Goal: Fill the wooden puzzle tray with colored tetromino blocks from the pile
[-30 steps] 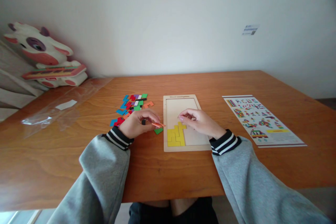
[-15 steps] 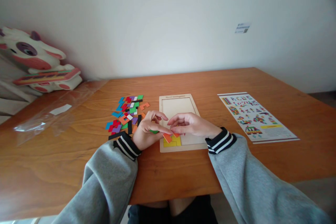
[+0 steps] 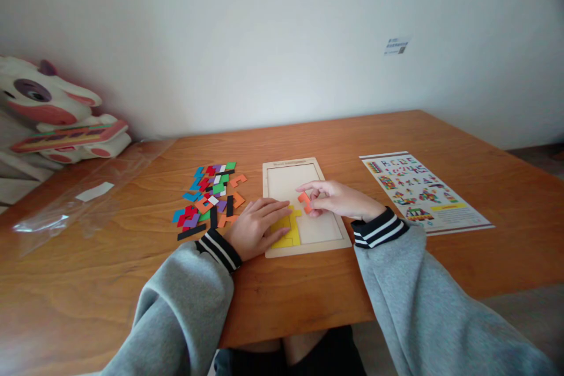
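Observation:
An orange puzzle piece is pinched between the thumb and fingers of my right hand, over the middle of the wooden puzzle tray. My left hand lies flat across the tray's left edge with its fingers stretched out. Under and beside those fingers, yellow pieces fill the tray's near left corner; my hand hides some of them. Bare pale board shows in the rest of the tray.
Loose coloured puzzle pieces lie heaped left of the tray. A printed pattern sheet is on the right. Farther left are a clear plastic bag and a cow-shaped toy keyboard. A wall stands behind the table.
My hands have moved apart. The left has flattened onto the tray's left side; the right has drawn back slightly rightward with the orange piece. The view has shifted a little.

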A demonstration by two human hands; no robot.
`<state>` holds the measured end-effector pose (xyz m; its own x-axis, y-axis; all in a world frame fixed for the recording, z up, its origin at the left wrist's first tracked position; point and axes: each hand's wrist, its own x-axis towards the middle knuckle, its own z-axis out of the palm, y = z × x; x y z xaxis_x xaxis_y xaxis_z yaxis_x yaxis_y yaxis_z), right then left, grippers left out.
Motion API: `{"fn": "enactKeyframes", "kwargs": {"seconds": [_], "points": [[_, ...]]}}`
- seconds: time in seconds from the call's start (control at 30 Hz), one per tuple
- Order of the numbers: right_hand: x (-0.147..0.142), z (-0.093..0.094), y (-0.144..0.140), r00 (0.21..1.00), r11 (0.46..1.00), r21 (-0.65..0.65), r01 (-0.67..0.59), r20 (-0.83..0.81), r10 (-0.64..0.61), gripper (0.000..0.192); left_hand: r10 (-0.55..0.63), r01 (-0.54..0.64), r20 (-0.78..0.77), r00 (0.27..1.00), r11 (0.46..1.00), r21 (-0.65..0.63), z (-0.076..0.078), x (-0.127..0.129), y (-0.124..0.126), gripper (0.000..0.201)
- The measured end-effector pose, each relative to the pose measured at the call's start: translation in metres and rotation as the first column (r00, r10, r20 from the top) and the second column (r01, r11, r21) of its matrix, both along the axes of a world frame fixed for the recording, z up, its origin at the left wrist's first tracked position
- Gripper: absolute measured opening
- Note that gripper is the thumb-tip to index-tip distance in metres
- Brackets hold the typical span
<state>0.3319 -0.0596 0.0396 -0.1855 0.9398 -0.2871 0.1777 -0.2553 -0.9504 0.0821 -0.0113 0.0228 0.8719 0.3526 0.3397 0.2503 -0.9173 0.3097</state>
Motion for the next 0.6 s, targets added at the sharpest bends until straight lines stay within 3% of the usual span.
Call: {"fn": "enactKeyframes", "kwargs": {"seconds": [0.13, 0.27, 0.4, 0.6], "points": [[0.006, -0.003, 0.000, 1.000, 0.998, -0.057, -0.025, -0.018, 0.024, 0.038, -0.033, 0.033, -0.043, 0.999, 0.999, 0.002, -0.001, -0.001, 0.000, 0.033], [0.012, -0.004, 0.000, 0.989, 0.987, -0.078, -0.138, 0.044, 0.142, 0.052, -0.026, 0.026, -0.038, 0.999, 1.000, -0.001, -0.002, -0.001, 0.000, 0.032], [0.012, -0.006, 0.001, 0.980, 0.983, -0.032, -0.183, 0.068, 0.185, 0.061, -0.028, 0.028, -0.032, 0.999, 1.000, -0.001, -0.001, -0.001, 0.000, 0.030], [0.004, -0.013, 0.004, 0.973, 0.978, 0.045, -0.204, 0.121, 0.198, 0.055, -0.021, 0.021, -0.029, 0.999, 1.000, 0.000, -0.002, -0.001, 0.000, 0.030]]}}
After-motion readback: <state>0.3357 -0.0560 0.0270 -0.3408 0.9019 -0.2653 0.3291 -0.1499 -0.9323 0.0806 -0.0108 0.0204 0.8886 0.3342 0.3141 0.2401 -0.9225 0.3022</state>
